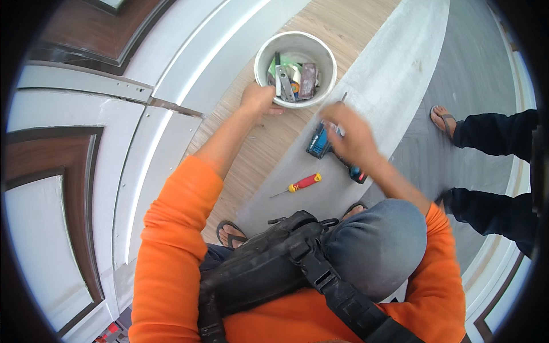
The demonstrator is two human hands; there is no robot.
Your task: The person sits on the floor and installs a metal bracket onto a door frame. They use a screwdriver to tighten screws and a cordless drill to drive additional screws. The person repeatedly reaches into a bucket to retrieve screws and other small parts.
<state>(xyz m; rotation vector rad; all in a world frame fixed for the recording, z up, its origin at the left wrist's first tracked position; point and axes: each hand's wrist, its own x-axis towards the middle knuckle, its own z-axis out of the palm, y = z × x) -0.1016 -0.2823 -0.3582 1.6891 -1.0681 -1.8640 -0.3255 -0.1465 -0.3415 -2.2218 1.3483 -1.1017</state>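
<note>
A round white bucket (329, 52) stands beyond my hands. Inside lie a purplish-brown block (308, 79), a flat grey metal tool (283, 81) and several smaller items. My left hand (261, 100) is closed on the bucket's near-left rim. Smeared by motion, my right hand (353, 132) hovers over or beside a blue and black power tool (318, 143), hiding part of it. Whether its fingers hold anything is unclear; a thin dark tip shows just beyond them. Closer to me lies a screwdriver (306, 182) with a red and yellow handle, its shaft toward the left.
A pale grey sheet (394, 63) runs diagonally over the wood-look floor (337, 17). White panelled woodwork (128, 120) borders the left. Another person's dark-trousered legs (494, 134) and sandalled foot (443, 121) are at right. A black bag (257, 257) hangs across my front.
</note>
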